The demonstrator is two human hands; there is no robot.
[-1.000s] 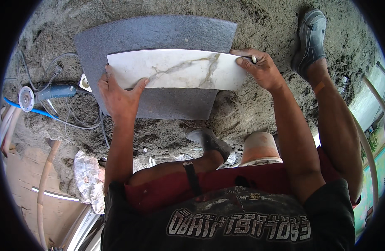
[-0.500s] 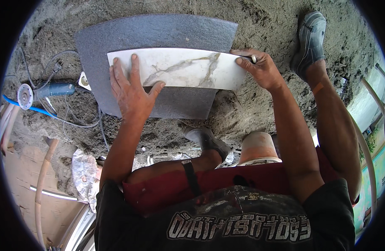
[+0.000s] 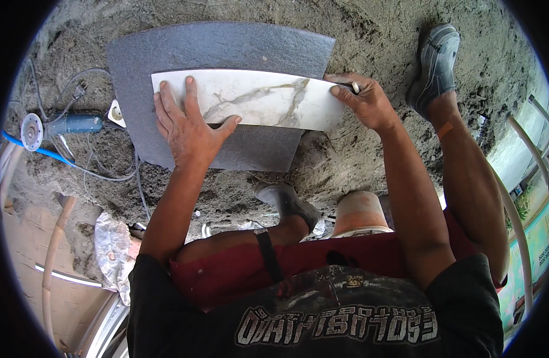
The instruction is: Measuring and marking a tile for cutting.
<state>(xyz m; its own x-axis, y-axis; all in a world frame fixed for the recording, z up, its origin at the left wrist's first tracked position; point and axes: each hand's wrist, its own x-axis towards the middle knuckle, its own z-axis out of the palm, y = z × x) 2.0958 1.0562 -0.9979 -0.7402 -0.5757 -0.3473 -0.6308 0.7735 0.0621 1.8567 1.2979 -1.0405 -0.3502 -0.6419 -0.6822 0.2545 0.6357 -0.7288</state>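
Observation:
A white marble-patterned tile strip (image 3: 256,98) lies across a larger dark grey tile (image 3: 226,45) on the ground. My left hand (image 3: 191,132) rests on the strip's left part, fingers spread flat and thumb out by its lower edge. At the strip's right end, my right hand (image 3: 370,102) is closed around a thin dark pen (image 3: 354,88) with a pale end. Its thumb and fingertips touch the strip's upper right corner. The pen's tip is hidden by the hand. The strip's right end overhangs the grey tile.
An angle grinder (image 3: 68,124) with a pale disc lies at left among loose cables and a blue hose (image 3: 44,152). A socket (image 3: 116,113) sits beside the grey tile. An upturned bucket (image 3: 361,212) stands near my legs. Rough sandy ground surrounds everything.
The view has shifted slightly. Both hands keep their places on the strip, and the right hand still has the pen at its right end.

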